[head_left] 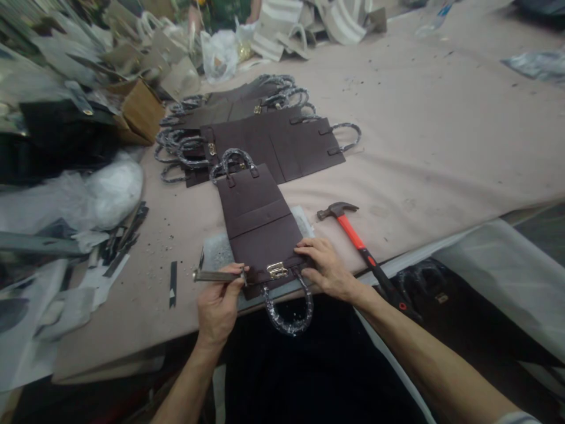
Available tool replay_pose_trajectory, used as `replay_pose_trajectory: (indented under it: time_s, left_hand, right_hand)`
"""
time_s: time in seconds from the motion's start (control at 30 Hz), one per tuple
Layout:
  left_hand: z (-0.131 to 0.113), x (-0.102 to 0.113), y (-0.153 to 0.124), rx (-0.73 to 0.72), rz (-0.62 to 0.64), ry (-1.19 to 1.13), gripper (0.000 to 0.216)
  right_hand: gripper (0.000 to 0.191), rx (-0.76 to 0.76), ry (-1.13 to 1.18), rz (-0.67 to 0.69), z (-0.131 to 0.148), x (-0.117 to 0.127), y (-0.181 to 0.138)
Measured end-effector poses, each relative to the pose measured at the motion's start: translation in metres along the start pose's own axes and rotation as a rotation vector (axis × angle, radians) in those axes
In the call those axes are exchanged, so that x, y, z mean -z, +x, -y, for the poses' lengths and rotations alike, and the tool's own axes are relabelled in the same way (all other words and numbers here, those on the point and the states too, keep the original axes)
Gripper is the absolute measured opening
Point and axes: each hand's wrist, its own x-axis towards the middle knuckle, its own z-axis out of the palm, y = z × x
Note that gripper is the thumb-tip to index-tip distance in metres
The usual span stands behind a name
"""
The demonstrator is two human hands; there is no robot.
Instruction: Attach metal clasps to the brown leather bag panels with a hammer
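Observation:
A dark brown leather bag panel (260,218) lies lengthwise before me on a pale slab (216,250), which shows at both sides. Near its close edge is a gold clasp (276,270), and a plastic-wrapped handle (289,330) hangs over the table edge. My left hand (218,306) pinches a metal rod-like tool (216,275), probably a punch, at the panel's left edge. My right hand (324,268) grips the panel's right edge, fingers on top. To the right rests a claw hammer (353,229) with a red and black handle.
More brown bag panels (273,144) with wrapped handles are stacked beyond. Beige bag pieces (282,26) and a cardboard box (139,109) stand at the back. Dark strips (173,285) and plastic wrap (110,188) lie on the left. Another person's hand (194,17) shows at the far side.

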Motion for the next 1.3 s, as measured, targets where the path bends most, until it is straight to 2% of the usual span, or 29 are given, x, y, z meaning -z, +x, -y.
replay_pose_trajectory:
  time_s: [0.1,0.3,0.4,0.6,0.83,1.3]
  left_hand:
    - [-0.014,-0.017,0.004,0.031,-0.058,-0.156,0.014]
    - [-0.032,-0.075,0.018,-0.067,0.124,-0.129,0.015]
    - [-0.031,-0.091,0.018,-0.118,0.171,-0.105,0.011]
    - [-0.022,-0.092,0.014,-0.110,0.174,-0.102,0.011]
    - [-0.025,-0.090,0.015,-0.183,0.256,-0.075,0.011]
    - [-0.028,-0.092,0.016,-0.248,0.268,-0.014,0.010]
  right_hand:
    - [0.052,-0.019,0.204,0.040,-0.006,0.011,-0.009]
    - [0.065,-0.044,0.257,-0.023,-0.003,0.004,-0.018]
    - [0.068,-0.073,0.266,-0.093,-0.002,-0.005,-0.019]
    - [0.067,-0.050,0.081,-0.292,-0.004,-0.015,-0.019]
    - [0.065,-0.020,0.059,-0.263,-0.005,-0.014,-0.017]
    - [0.066,0.043,0.030,-0.274,-0.009,-0.016,-0.017]
